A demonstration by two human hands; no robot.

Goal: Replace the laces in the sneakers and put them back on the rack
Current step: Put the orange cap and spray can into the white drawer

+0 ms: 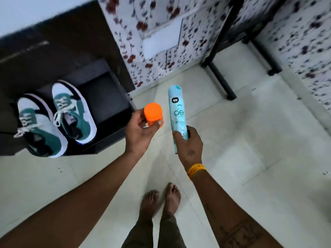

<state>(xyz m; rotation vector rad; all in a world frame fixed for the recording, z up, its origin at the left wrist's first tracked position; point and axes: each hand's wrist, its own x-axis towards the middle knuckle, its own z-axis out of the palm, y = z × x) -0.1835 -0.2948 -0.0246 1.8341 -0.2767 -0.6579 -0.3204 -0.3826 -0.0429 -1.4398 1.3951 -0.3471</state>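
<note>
Two green-and-white sneakers (59, 117) with white laces stand side by side on the bottom shelf of a dark shoe rack (105, 102) at the left. To their right, above the floor, my left hand (139, 133) grips an orange cap (153, 114). My right hand (189, 144) holds a tall light-blue spray can (177, 111) by its lower end, nozzle end pointing away and uncovered. Cap and can are a small gap apart.
Pale tiled floor (250, 140) spreads to the right and toward me. A floral-patterned wall (161, 33) rises behind. Black metal furniture legs (220, 81) stand at the back right. My bare feet (161, 199) are below the hands.
</note>
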